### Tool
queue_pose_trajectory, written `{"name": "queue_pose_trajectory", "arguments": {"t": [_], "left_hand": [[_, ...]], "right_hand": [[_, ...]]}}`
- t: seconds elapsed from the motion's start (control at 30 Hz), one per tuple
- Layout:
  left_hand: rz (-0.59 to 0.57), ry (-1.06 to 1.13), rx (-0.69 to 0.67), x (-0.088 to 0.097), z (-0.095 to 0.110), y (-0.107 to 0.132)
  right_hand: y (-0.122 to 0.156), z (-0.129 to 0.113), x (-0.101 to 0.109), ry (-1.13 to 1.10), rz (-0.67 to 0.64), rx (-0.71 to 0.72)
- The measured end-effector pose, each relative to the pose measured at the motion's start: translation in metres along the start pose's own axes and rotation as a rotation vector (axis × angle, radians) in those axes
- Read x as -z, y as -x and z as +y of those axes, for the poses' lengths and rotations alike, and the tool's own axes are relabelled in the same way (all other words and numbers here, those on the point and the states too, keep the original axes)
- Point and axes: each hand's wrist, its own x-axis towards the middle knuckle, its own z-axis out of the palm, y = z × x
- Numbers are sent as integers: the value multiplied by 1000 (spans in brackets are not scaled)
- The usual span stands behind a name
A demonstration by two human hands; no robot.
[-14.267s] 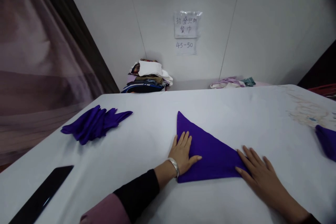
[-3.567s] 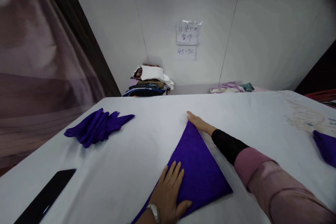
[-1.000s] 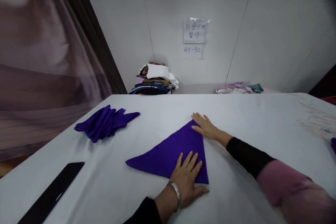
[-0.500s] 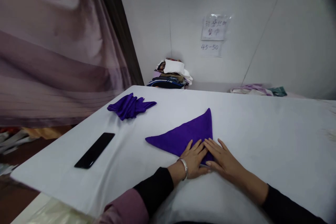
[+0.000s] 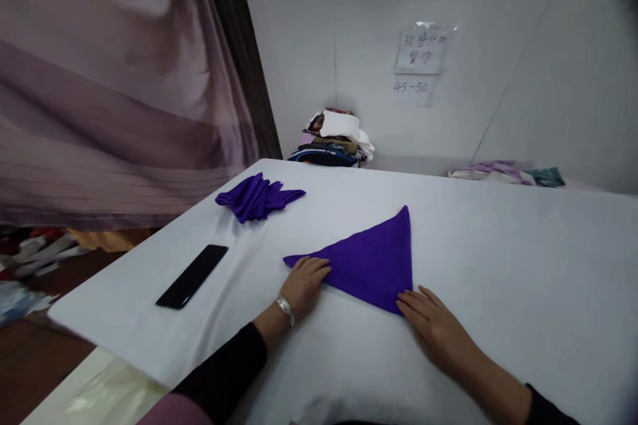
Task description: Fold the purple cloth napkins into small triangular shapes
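Observation:
A purple cloth napkin [image 5: 371, 259], folded to a triangle, lies flat on the white table. My left hand [image 5: 303, 285], with a silver bangle at the wrist, rests on the napkin's near edge close to its left tip; its fingers lie stretched over the cloth. At the near right corner, my right hand [image 5: 431, 322] touches the napkin with its fingertips, fingers extended. Neither hand grips the cloth. Farther back on the left sits a second purple cloth [image 5: 256, 198], gathered in pleats.
A black phone [image 5: 192, 277] lies on the white table [image 5: 523, 265] at the left. Behind the table are a stack of folded clothes [image 5: 331, 143] and some loose cloths [image 5: 493, 172]. A pinkish curtain [image 5: 114, 93] hangs on the left. Paper signs [image 5: 421, 56] are on the wall.
My left hand has slid left along the near edge toward the napkin's left tip. My right hand now lies at the near right corner, apart from the left. The view has shifted slightly.

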Motion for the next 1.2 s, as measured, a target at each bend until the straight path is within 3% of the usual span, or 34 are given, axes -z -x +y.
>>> {"name": "queue_pose_trajectory", "arguments": {"t": [0.1,0.2,0.33,0.43,0.53,0.63,0.8,0.93,1.0,1.1,1.2], "left_hand": [[44,-62,66,3,-22,-4],[44,-84,79,6,-31,-9],[42,-92,10,11,-31,-6],[69,-63,-123,19,-29,5],[100,6,-271,32,-16,23],[94,136,-341,53,9,42],[-99,470,-333,94,51,47],[-206,727,-206,115,54,11],[-159,847,-55,115,49,-19],[-31,947,147,101,42,-68],[-18,1210,404,71,39,-113]], "right_hand": [[-3,-6,2,59,23,-14],[-9,-13,4,89,52,-55],[-15,-17,7,96,67,-90],[-11,-11,9,73,143,-69],[0,-3,15,37,209,-38],[17,-2,24,5,195,-44],[46,-13,36,-47,138,-168],[63,-24,40,-108,128,-232],[67,-27,42,-166,127,-286],[68,-30,46,-274,71,-418],[68,-30,47,-328,63,-513]]}}
